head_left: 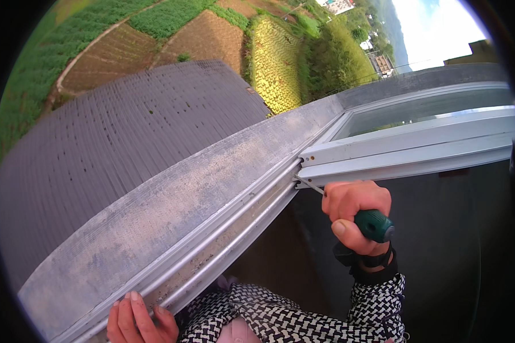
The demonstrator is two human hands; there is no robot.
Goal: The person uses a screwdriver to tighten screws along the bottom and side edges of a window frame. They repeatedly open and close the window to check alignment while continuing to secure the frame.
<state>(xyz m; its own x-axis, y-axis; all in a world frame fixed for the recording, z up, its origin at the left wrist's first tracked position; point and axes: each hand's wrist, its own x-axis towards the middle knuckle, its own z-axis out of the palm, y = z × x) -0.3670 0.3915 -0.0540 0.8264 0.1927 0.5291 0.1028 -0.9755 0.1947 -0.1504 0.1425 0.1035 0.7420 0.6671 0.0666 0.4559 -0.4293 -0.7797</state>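
At the near end of the window track (229,233), the left hand (140,320) lays bent fingers over the rails; cut off below, its grip is one I cannot judge. Between it and the window panel (406,143), the track is open, with grit along its channel. At the track's far end, the right hand's (357,208) grip is closed around a screwdriver (376,226), shaft toward the panel's corner, its tip hard to make out. Beyond the track's outer edge lie a ledge (183,197), then a roof (149,126).
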